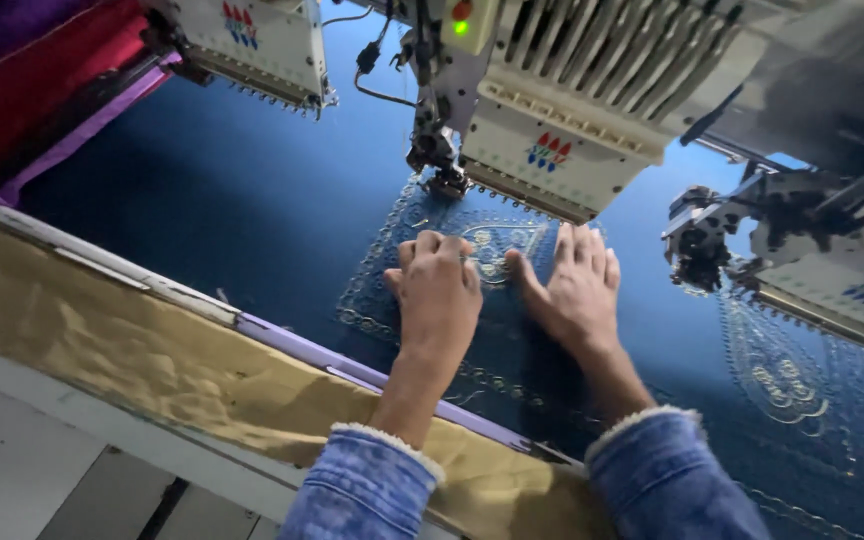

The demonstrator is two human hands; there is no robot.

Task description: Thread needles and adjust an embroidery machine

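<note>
**Two hands on blue cloth under embroidery heads**

Nearest, at the bottom edge of the frame: two blue denim sleeves with pale fleecy cuffs, one at lower centre [367, 480], the other at lower right [667, 470].

Lower left: a pale grey table [22, 460] edge, and above it a band of tan cloth [152, 360] running on a slant from the left edge to the bottom centre, bordered by a lilac and white frame rail [282, 340].

Centre: left hand [439, 290], knuckles up, fingers curled together and pressed down on the blue cloth [222, 190]; nothing is seen gripped in it. Right hand [577, 290] just beside it, palm down, flat on the same cloth, fingers straight and close together, thumb spread toward the left hand. Neither hand holds anything.

Between and just above the hands: a silver-stitched embroidered motif [497, 245], heart-like in the middle, with a beaded border around it. The left fingers touch its left edge; the right thumb lies at its lower right.

Right of frame: a second, similar silver motif [782, 375] on the same blue cloth, well apart from the hands.

Farther, upper centre: a cream embroidery machine head [552, 130] with a row of needle bars and a green lamp lit, its needle assembly [437, 150] just above the motif. Another head [252, 40] at upper left; a third [812, 250] at right.

Farthest, upper left corner: red and purple fabric [22, 70].
</note>
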